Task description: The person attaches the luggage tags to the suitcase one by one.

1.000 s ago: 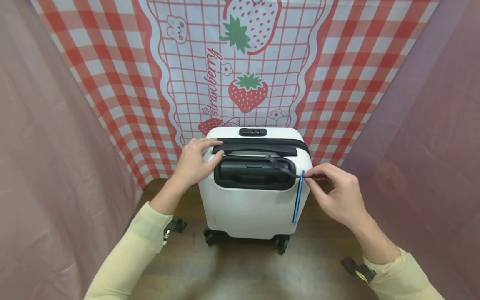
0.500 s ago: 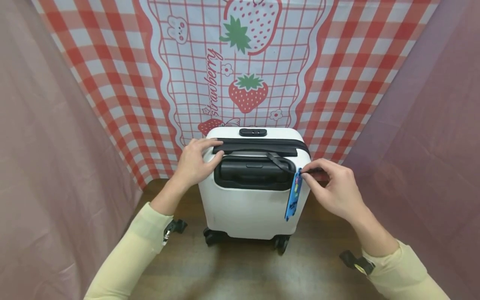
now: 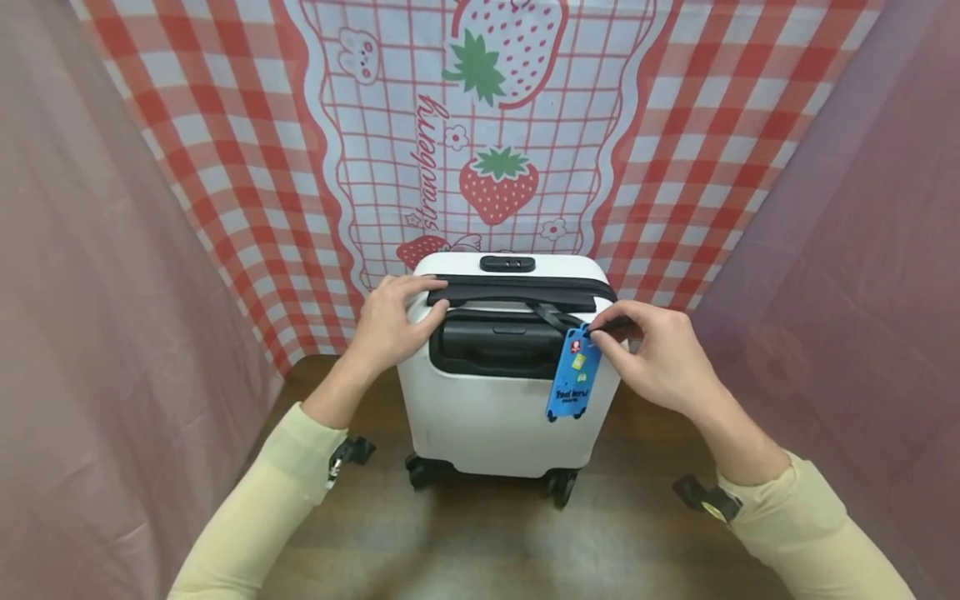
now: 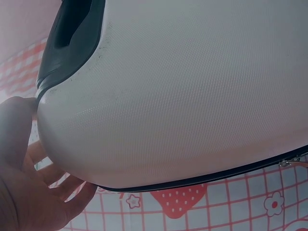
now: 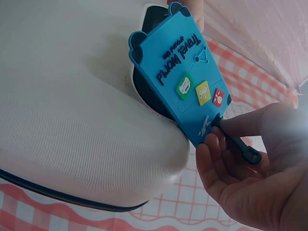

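A white hard-shell suitcase [image 3: 487, 425] stands upright, its black top handle [image 3: 487, 293] and the recessed pull handle [image 3: 495, 337] facing up toward me. My left hand [image 3: 390, 321] holds its upper left corner, thumb on one side and fingers on the other. At the upper right corner, my right hand [image 3: 660, 354] pinches the black strap of a blue luggage tag [image 3: 573, 375] between thumb and fingers. A stretch of strap [image 3: 551, 315] runs from the tag up to the top handle. In the right wrist view, the strap's free end [image 5: 249, 154] sticks out past the fingers.
The suitcase's black wheels [image 3: 562, 485] rest on a brown wooden surface [image 3: 480, 550]. Close behind it hangs a red-checked strawberry cloth [image 3: 498, 187]. Pinkish drapes border both sides. A black combination lock [image 3: 507, 264] sits on the suitcase's far top edge.
The luggage tag has turned from edge-on to showing its printed face. My right hand has moved slightly left and up toward the top handle. The left hand has stayed put.
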`<act>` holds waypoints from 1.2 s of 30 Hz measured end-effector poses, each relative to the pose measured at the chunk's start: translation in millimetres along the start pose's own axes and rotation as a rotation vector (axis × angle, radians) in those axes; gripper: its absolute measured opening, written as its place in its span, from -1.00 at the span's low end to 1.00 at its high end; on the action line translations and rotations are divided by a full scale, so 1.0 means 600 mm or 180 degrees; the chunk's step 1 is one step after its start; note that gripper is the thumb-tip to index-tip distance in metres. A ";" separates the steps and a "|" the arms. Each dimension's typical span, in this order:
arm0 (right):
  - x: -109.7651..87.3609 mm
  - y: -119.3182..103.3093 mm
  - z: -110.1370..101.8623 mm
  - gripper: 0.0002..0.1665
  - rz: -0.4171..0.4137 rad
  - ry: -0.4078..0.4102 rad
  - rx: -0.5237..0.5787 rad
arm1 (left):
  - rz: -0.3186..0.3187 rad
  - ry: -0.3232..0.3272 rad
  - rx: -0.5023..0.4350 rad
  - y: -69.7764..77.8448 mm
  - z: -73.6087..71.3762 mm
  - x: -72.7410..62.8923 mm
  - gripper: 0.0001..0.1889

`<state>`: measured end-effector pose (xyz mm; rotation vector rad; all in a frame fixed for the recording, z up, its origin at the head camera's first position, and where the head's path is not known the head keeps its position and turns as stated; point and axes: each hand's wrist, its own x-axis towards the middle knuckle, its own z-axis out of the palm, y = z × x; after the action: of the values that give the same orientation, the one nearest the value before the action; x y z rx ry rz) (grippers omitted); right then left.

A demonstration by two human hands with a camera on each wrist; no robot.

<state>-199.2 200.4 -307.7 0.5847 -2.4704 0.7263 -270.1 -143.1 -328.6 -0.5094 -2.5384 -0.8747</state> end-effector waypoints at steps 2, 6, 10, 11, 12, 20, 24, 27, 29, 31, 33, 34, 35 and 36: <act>0.001 -0.001 0.002 -0.87 0.0024 -0.0009 0.0006 | 0.0017 -0.0014 -0.0009 0.001 0.001 0.000 -0.58; 0.005 -0.005 0.006 -0.82 -0.0049 0.0010 -0.0018 | 0.0031 -0.0015 -0.0016 0.002 0.002 0.001 -0.59; 0.012 -0.011 0.009 -0.79 -0.0200 0.0053 -0.0053 | 0.0020 -0.0013 -0.0021 0.002 0.002 0.002 -0.59; 0.013 -0.012 0.010 -0.79 -0.0237 0.0059 -0.0068 | 0.0018 -0.0016 -0.0022 0.001 0.003 0.002 -0.59; 0.014 -0.014 0.011 -0.78 -0.0262 0.0058 -0.0075 | 0.0017 -0.0016 -0.0027 0.001 0.003 0.002 -0.59; 0.026 -0.025 0.020 -0.74 -0.0449 0.0139 -0.0123 | 0.0021 0.0007 -0.0061 -0.003 0.004 -0.001 -0.59; 0.030 -0.028 0.025 -0.74 -0.0601 0.0166 -0.0176 | 0.0010 0.0031 -0.0072 -0.004 0.005 -0.001 -0.58; 0.031 -0.029 0.024 -0.73 -0.0682 0.0095 -0.0192 | 0.0006 0.0039 -0.0071 -0.004 0.005 -0.001 -0.58; 0.030 -0.028 0.019 -0.73 -0.0699 0.0021 -0.0163 | 0.0003 0.0040 -0.0072 -0.004 0.005 -0.001 -0.58; 0.029 -0.026 0.011 -0.72 -0.0697 -0.0109 -0.0105 | -0.0004 0.0040 -0.0077 -0.004 0.005 -0.001 -0.58; 0.028 -0.023 0.004 -0.71 -0.0686 -0.0231 -0.0069 | -0.0004 0.0045 -0.0078 -0.003 0.005 -0.001 -0.58; 0.028 -0.022 0.002 -0.70 -0.0700 -0.0259 -0.0068 | -0.0005 0.0046 -0.0076 -0.003 0.004 -0.001 -0.58; 0.029 -0.021 0.002 -0.70 -0.0713 -0.0289 -0.0059 | -0.0013 0.0048 -0.0072 -0.003 0.004 -0.002 -0.58; 0.031 -0.021 0.004 -0.70 -0.0725 -0.0313 -0.0062 | -0.0020 0.0054 -0.0067 -0.003 0.004 -0.002 -0.58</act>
<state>-207.9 184.7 -294.1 0.8963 -2.4428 0.5955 -270.5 -143.2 -331.7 -0.4988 -2.5193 -0.9051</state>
